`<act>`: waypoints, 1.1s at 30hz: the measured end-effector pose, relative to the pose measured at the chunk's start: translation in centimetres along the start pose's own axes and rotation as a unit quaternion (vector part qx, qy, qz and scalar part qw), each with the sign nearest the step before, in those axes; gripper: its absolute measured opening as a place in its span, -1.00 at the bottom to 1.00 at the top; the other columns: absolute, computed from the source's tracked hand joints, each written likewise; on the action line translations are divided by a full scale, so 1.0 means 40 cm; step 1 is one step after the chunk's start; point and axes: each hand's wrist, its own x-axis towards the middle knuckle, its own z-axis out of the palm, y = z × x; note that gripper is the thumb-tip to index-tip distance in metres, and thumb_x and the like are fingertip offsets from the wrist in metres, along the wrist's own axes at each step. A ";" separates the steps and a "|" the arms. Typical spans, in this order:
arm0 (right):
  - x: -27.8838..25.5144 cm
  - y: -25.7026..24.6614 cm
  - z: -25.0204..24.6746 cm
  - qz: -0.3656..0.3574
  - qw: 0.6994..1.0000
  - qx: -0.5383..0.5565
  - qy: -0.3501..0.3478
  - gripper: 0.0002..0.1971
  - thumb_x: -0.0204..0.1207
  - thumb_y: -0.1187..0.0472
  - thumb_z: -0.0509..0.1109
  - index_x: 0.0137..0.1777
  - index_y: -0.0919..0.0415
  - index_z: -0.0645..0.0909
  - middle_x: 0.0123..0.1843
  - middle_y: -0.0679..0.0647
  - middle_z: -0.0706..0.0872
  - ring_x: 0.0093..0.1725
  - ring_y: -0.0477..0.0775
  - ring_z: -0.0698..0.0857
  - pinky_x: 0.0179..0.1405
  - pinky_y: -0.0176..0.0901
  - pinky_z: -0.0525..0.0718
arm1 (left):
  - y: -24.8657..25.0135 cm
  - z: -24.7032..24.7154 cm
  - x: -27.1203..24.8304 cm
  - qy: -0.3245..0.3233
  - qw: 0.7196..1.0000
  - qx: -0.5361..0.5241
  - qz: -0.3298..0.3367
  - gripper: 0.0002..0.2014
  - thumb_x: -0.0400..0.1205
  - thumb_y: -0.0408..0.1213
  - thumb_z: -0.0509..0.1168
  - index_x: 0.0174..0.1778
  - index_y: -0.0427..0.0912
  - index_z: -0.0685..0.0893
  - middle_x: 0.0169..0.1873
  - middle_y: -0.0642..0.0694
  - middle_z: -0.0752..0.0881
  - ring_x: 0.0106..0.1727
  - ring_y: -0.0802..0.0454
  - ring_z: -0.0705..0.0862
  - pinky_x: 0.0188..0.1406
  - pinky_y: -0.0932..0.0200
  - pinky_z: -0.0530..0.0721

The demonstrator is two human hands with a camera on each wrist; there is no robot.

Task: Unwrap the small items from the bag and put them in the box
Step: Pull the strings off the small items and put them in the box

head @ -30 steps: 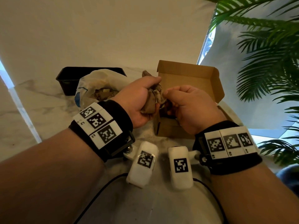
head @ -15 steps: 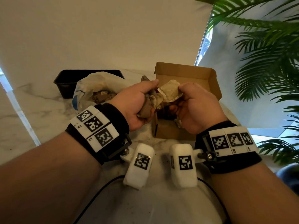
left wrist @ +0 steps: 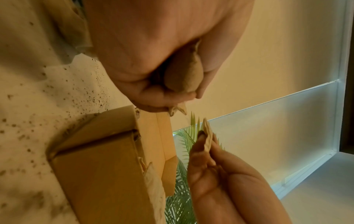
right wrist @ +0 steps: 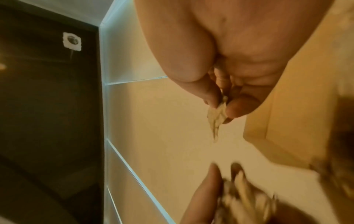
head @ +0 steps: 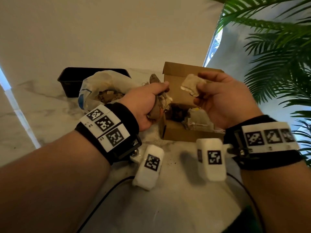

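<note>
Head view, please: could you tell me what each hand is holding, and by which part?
The left hand grips a crumpled brown wrapper around its middle. The right hand pinches a small pale item by its right edge, above the box.

Hands pulled apart over the box
The right hand [head: 223, 100] has drawn right with a pale packet [head: 191, 84] in its grip, clear of the wrapping bunched in the left hand [head: 144, 105].
</note>
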 end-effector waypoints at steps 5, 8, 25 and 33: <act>0.032 -0.052 -0.083 0.048 0.979 -0.198 -0.032 -0.74 0.63 0.54 0.27 0.08 0.23 0.69 0.09 0.33 0.75 -0.01 0.29 0.79 -0.03 0.14 0.84 | 0.001 -0.010 0.012 0.008 1.000 0.006 -0.003 -0.81 0.70 -0.09 0.41 -0.16 -0.11 0.68 -0.46 -0.04 0.66 -0.58 0.11 0.58 -0.69 0.39 0.48; 0.050 -0.057 -0.097 0.078 0.957 -0.278 -0.034 -0.74 0.63 0.55 0.27 0.05 0.23 0.71 0.18 0.39 0.75 0.13 0.37 0.78 0.10 0.22 0.80 | 0.001 -0.009 0.015 0.000 1.000 0.001 -0.005 -0.81 0.69 -0.10 0.41 -0.17 -0.10 0.67 -0.48 -0.03 0.66 -0.57 0.14 0.60 -0.67 0.40 0.49; 0.082 -0.046 -0.062 0.088 0.807 -0.579 -0.069 -0.80 0.59 0.32 0.45 0.14 0.06 0.74 0.08 0.15 0.79 -0.01 0.10 0.79 0.11 0.05 0.81 | 0.005 -0.010 0.004 0.008 1.000 -0.006 -0.006 -0.82 0.68 -0.08 0.43 -0.10 -0.10 0.68 -0.43 -0.04 0.65 -0.60 0.12 0.58 -0.68 0.40 0.50; 0.057 -0.076 -0.010 -0.002 0.906 -0.422 -0.043 -0.92 0.61 0.21 0.45 0.04 0.15 0.75 0.00 0.08 0.79 -0.05 0.08 0.78 -0.22 -0.10 0.75 | 0.025 -0.005 -0.015 -0.004 0.998 -0.056 -0.029 -0.51 0.65 0.31 0.28 -0.08 -0.13 0.64 -0.39 -0.05 0.62 -0.46 0.09 0.56 -0.69 0.38 0.52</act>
